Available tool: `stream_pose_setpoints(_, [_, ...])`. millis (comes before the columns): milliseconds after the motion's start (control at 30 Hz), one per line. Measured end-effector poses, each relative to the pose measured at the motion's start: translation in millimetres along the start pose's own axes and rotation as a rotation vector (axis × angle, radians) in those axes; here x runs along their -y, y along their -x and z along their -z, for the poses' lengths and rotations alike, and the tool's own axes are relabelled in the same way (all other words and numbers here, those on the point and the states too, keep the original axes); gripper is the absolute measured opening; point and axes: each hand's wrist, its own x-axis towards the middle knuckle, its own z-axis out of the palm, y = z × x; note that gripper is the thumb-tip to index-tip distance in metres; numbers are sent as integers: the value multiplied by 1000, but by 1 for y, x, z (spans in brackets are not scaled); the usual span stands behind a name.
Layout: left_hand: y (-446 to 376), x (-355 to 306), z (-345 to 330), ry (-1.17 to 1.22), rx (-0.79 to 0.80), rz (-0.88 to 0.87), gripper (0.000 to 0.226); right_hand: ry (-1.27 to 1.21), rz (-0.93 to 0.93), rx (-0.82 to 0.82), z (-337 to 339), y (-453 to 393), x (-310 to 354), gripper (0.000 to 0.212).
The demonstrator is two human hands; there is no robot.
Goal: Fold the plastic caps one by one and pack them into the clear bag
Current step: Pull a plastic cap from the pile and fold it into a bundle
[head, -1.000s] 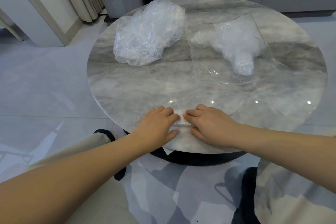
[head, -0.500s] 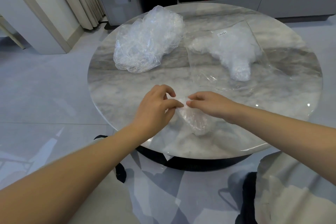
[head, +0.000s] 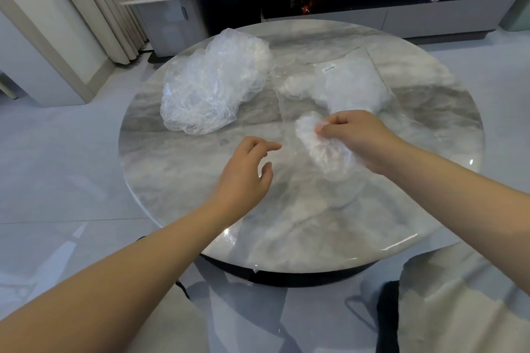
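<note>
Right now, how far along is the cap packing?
Done: a white wad of folded caps already sits inside the clear bag on the round table. In hand: the right hand grips one folded cap near the bag; the left hand hovers, holding nothing. Left: a large pile of unfolded caps, so plenty remains.

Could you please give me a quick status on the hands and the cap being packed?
Right hand pinches folded cap just short of clear bag. Left hand open, empty, beside it. Unfolded pile far left; nothing blocking.
</note>
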Motion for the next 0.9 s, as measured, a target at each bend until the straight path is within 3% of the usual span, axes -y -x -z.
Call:
stream_pose_setpoints(200, [-32, -3, -30, -49, 80, 34, 31, 32, -39, -134, 20, -18, -7, 23])
stream_pose_setpoints(300, [-45, -8, -44, -16, 89, 63, 30, 21, -123, -129, 28, -24, -19, 23])
stream_pose_setpoints(400, [-57, -11, -55, 28, 60, 101, 27, 33, -237, -78, 36, -29, -30, 10])
stream_pose_setpoints(533, [-69, -12, -64, 81, 102, 209, 21, 78, -359, -58, 40, -36, -55, 29])
stream_pose_setpoints(633, [-71, -13, -70, -81, 171, 150, 53, 90, -367, -35, 39, -36, -65, 7])
stream_pose_setpoints(733, [-71, -17, -80, -246, 254, 64, 75, 99, -379, 3, 37, -35, -66, 25])
stream_pose_setpoints(800, [-71, -18, -85, -280, 240, 70, 65, 144, -387, 30, 34, -36, -67, 26])
stream_pose_setpoints(900, [-76, -16, -86, -254, 88, 91, 30, 185, -401, 56, 32, -39, -65, 26])
